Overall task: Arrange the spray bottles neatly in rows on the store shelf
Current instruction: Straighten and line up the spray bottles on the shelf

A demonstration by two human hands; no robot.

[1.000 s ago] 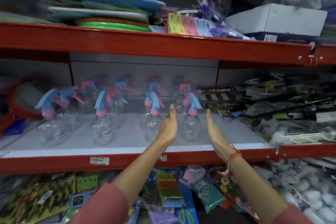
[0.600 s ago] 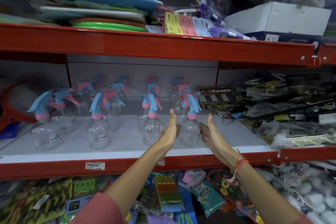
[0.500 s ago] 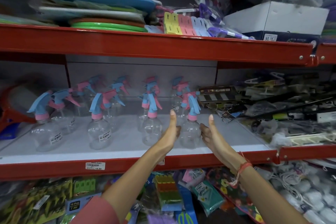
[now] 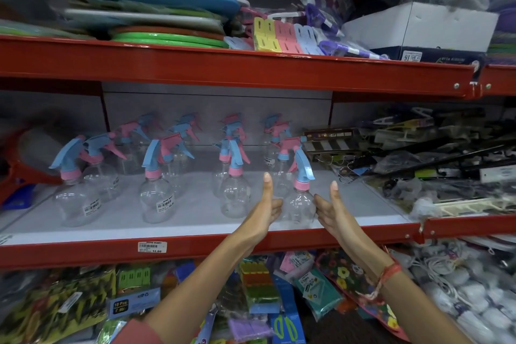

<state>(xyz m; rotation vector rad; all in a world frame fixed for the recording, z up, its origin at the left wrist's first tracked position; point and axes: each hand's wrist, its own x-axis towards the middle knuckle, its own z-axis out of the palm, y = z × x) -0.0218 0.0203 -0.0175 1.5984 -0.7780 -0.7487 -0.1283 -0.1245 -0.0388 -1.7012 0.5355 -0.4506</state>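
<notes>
Several clear spray bottles with pink and blue trigger heads stand in rows on the grey middle shelf [image 4: 195, 229]. The front right bottle [image 4: 299, 204] sits near the shelf's front edge. My left hand [image 4: 265, 208] presses its left side and my right hand [image 4: 331, 208] its right side, thumbs up, fingers curled around its round body. Another front bottle [image 4: 234, 198] stands just left of my left hand. Two more front bottles [image 4: 156, 198] [image 4: 75, 201] stand further left, with others behind them.
The red shelf rail [image 4: 83, 253] with a price label runs along the front. Packaged hardware [image 4: 418, 176] crowds the shelf's right part. A red beam [image 4: 251, 70] of the upper shelf hangs overhead. Packets [image 4: 259, 293] fill the level below.
Both hands closed in from flat, apart palms onto the sides of the front right bottle and now clasp it. The bottle has come slightly forward toward the shelf edge.
</notes>
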